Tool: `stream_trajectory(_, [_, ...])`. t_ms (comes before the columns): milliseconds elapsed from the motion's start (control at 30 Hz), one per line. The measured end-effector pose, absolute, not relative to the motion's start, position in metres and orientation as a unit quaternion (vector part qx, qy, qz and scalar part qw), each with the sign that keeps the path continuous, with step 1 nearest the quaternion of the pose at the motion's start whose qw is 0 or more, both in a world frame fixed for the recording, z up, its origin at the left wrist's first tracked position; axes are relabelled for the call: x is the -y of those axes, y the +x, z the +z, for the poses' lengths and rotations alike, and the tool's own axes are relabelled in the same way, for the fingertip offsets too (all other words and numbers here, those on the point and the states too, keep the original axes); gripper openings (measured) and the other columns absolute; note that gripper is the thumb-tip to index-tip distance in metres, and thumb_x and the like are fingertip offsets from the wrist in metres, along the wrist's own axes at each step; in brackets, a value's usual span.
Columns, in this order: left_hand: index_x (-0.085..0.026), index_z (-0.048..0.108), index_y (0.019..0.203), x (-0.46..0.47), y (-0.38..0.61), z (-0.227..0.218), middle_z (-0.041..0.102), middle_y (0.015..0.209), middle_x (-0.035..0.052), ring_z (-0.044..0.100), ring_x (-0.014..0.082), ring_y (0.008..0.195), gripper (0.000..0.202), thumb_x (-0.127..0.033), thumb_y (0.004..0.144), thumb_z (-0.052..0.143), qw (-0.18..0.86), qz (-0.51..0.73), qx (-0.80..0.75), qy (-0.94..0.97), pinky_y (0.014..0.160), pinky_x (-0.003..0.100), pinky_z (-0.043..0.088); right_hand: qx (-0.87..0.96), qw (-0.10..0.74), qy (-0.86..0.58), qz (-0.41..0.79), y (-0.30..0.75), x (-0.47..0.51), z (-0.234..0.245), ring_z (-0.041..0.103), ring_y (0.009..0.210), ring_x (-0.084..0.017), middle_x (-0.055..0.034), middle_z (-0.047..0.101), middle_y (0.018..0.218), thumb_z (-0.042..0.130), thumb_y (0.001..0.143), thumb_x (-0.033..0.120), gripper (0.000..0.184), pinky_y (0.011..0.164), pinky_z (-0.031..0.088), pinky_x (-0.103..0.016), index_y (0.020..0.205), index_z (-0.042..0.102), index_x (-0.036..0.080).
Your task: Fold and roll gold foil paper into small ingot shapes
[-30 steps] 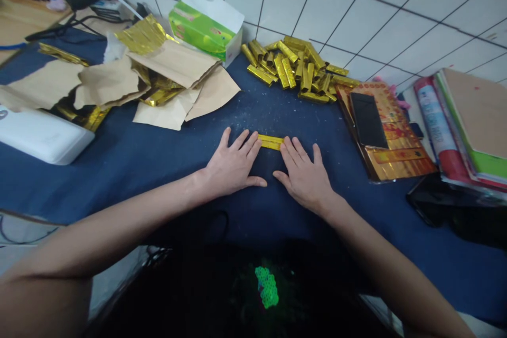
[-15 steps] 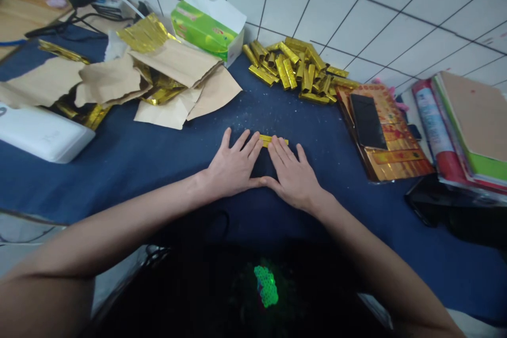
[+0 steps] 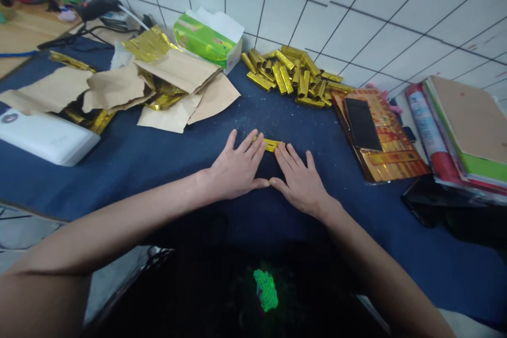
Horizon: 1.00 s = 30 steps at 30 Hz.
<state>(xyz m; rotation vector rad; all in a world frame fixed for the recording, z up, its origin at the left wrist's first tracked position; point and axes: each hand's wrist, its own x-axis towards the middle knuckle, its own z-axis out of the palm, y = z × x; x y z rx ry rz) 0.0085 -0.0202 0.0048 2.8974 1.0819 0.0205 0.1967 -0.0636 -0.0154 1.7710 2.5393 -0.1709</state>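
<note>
Left hand (image 3: 235, 166) and right hand (image 3: 301, 185) flat on blue cloth bench (image 3: 138, 158), thumbs nearly touching, fingertips on narrow gold foil strip (image 3: 272, 144); folded gold foil bars (image 3: 287, 76) already heaped beyond.

Left hand (image 3: 235, 166) and right hand (image 3: 301, 187) lie flat on the blue tablecloth (image 3: 170, 153), fingertips against a folded gold foil strip (image 3: 271, 144). Piled gold foil pieces (image 3: 287, 76) sit at one o'clock.

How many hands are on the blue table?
2. The left hand and the right hand both lie flat on the blue table cover, one on each side of a folded gold foil strip. No other hands show.
</note>
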Motion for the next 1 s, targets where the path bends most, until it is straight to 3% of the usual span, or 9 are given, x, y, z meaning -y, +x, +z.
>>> stream_trajectory(167, [-0.008,0.018,0.141,0.026,0.021,0.004,0.018,0.148,0.0149,0.013,0.0253,0.137,0.079,-0.063,0.084,0.02,0.081,0.023,-0.269,0.959,0.109,0.048,0.009,-0.817,0.028,0.573,-0.06,0.197,0.062,-0.015,0.016,0.136,-0.028,-0.0125,0.024,0.146,0.013,0.089,0.056,0.068,0.102,0.016,-0.062,0.141,0.02,0.014])
stream_trajectory(333, [-0.002,0.022,0.139,0.029,0.028,-0.013,0.022,0.145,0.02,0.015,0.0302,0.136,0.091,-0.07,0.079,0.023,0.03,0.033,-0.307,0.951,0.107,0.053,0.009,-0.816,0.029,0.577,-0.031,0.194,0.064,-0.017,0.016,0.136,-0.03,-0.0119,0.024,0.146,0.021,0.089,0.054,0.064,0.102,0.016,-0.062,0.14,0.025,0.014])
stream_trajectory(567, [0.0,0.023,0.138,0.031,0.027,-0.018,0.021,0.145,0.0213,0.014,0.0317,0.136,0.094,-0.072,0.077,0.023,0.005,0.014,-0.327,0.945,0.107,0.053,0.011,-0.814,0.013,0.58,0.023,0.194,0.066,-0.018,0.016,0.134,-0.035,-0.019,0.025,0.145,0.029,0.087,0.055,0.065,0.101,0.016,-0.062,0.135,0.035,0.011])
stream_trajectory(1000, [0.0,0.023,0.138,0.03,0.028,-0.02,0.018,0.146,0.0224,0.012,0.0323,0.136,0.096,-0.073,0.075,0.026,0.02,0.02,-0.336,0.941,0.107,0.053,0.012,-0.833,-0.025,0.548,0.071,0.194,0.068,-0.018,0.027,0.131,-0.033,-0.0141,0.041,0.138,0.028,0.09,0.051,0.059,0.1,0.011,-0.065,0.131,0.041,0.011])
